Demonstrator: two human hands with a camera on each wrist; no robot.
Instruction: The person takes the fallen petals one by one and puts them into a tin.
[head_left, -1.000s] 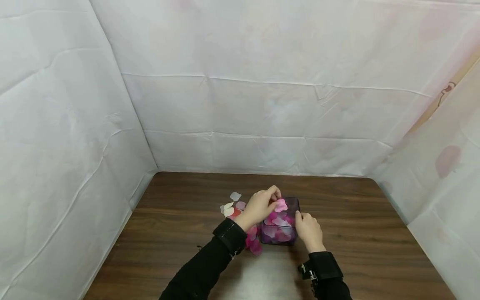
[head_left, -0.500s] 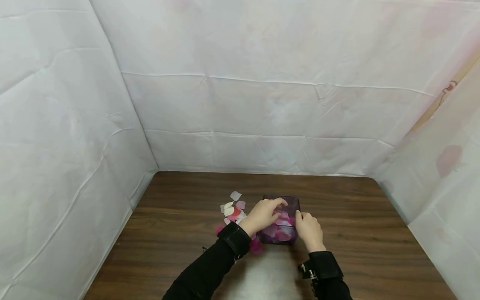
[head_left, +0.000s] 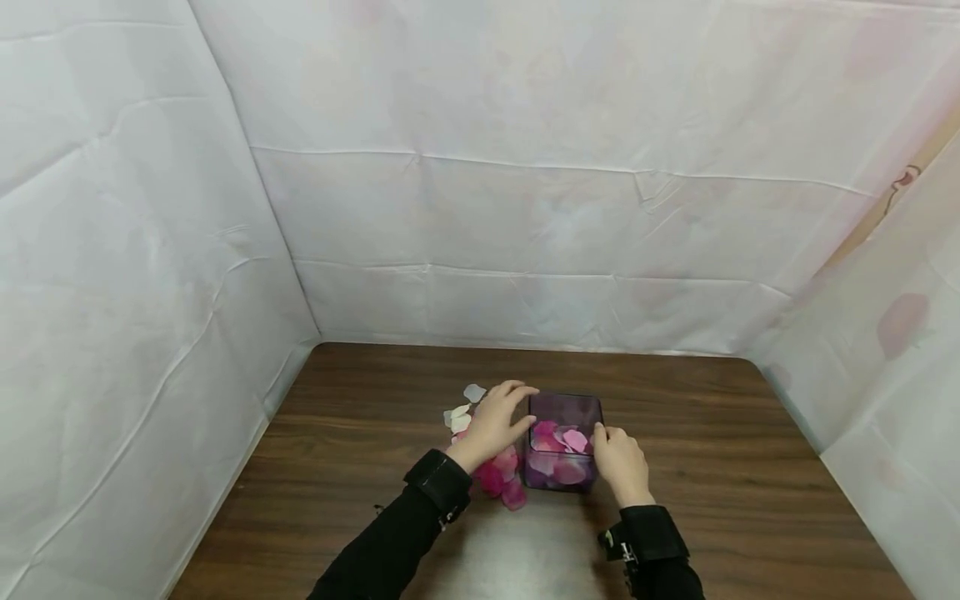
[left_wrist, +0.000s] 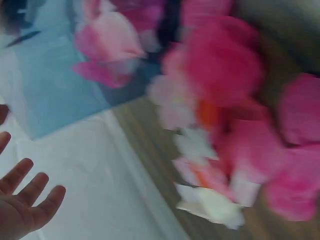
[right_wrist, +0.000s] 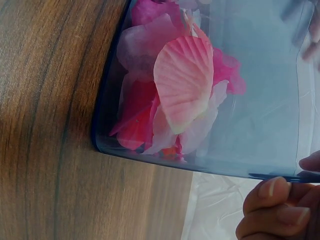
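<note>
A see-through purple-tinted box [head_left: 566, 407] stands on the table, with pink and white fabric petals [head_left: 576, 441] lying at its near end. My right hand [head_left: 624, 464] grips the box's right side. In the right wrist view its curled fingers [right_wrist: 272, 192] are on one side of the rim, and the thumb shows on the other. Left of the box, my left hand [head_left: 495, 423] is over a loose heap of petals [head_left: 504, 473] and partly hides it. Its fingers are spread, with nothing between them in the left wrist view, where the heap looks blurred.
The brown wooden table [head_left: 720, 467] is bounded by white cloth [head_left: 525, 217] at the back and both sides. Pale petals [head_left: 474, 392] lie at the heap's far end. Black bands circle both wrists.
My left hand held a pink petal over the box one second ago, then let it go. It has since drawn back left over the heap. My right hand stays on the box.
</note>
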